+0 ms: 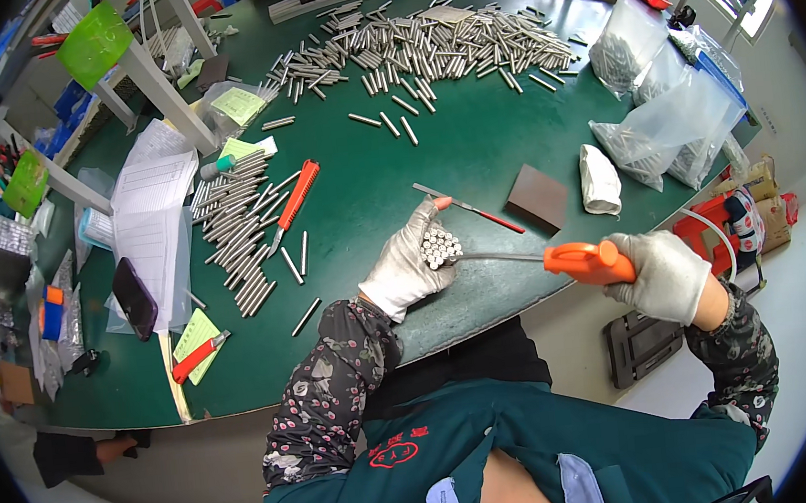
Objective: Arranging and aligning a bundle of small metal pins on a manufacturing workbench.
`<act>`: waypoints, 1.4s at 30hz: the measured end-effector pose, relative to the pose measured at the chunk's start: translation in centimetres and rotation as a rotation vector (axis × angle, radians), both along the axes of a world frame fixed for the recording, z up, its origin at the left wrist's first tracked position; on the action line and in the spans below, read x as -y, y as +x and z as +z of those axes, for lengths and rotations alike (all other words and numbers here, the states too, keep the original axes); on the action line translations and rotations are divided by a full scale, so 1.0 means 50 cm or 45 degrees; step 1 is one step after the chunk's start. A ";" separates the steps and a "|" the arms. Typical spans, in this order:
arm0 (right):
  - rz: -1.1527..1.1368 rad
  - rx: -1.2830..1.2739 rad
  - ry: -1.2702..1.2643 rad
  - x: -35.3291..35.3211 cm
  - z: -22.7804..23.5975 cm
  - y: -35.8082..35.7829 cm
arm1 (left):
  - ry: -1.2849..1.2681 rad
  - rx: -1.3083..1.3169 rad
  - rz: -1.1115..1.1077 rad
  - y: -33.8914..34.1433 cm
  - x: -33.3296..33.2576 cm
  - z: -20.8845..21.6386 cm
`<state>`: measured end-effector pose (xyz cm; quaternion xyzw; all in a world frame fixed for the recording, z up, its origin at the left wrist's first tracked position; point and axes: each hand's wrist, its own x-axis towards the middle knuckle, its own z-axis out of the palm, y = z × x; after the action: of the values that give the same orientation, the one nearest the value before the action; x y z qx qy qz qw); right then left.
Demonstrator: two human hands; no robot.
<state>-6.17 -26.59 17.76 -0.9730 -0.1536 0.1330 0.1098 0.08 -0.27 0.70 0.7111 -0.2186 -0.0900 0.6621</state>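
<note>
My left hand (399, 269), in a white glove, is wrapped round a bundle of short metal pins (440, 247), their round ends facing up and toward the right. In my gloved right hand (664, 275) is an orange air blow gun (578, 261). Its thin metal nozzle points left, and the tip reaches the edge of the bundle; whether it touches cannot be made out. Just beyond the left hand lies a slim file with a red handle (501, 223). A brown rectangular block (536, 199) sits to the right of the file.
A large heap of metal pins (433, 43) spreads across the back of the green table (340, 190). More pins (242, 218) lie at left beside an orange utility knife (297, 196), papers (155, 206) and a phone (134, 298). Bags of pins (629, 45) stand at right near a white cloth (599, 180).
</note>
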 end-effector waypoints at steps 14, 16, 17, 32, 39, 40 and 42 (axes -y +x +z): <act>0.024 -0.046 0.027 -0.001 0.000 -0.005 | -0.032 -0.057 0.009 -0.003 -0.001 -0.003; 0.064 -0.051 0.017 -0.007 -0.001 -0.004 | -0.064 0.053 0.025 -0.006 -0.002 -0.001; 0.091 -0.059 0.005 -0.009 -0.003 -0.004 | -0.065 0.050 0.019 -0.005 -0.001 -0.003; -0.161 -0.199 0.567 0.053 -0.044 0.052 | 0.005 0.099 0.053 0.001 0.003 -0.008; -0.865 0.049 0.918 0.156 -0.089 0.192 | -0.050 -0.095 -0.016 -0.003 -0.003 -0.010; -0.888 0.068 0.903 0.181 -0.108 0.215 | -0.050 -0.068 -0.032 -0.001 0.000 -0.012; -0.870 0.050 0.917 0.181 -0.147 0.260 | -0.025 -0.068 -0.008 -0.005 -0.007 -0.009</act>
<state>6.84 -35.64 10.39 -0.8703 0.1359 0.0094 0.4733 -0.16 0.06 0.25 0.7012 -0.2039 -0.1091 0.6745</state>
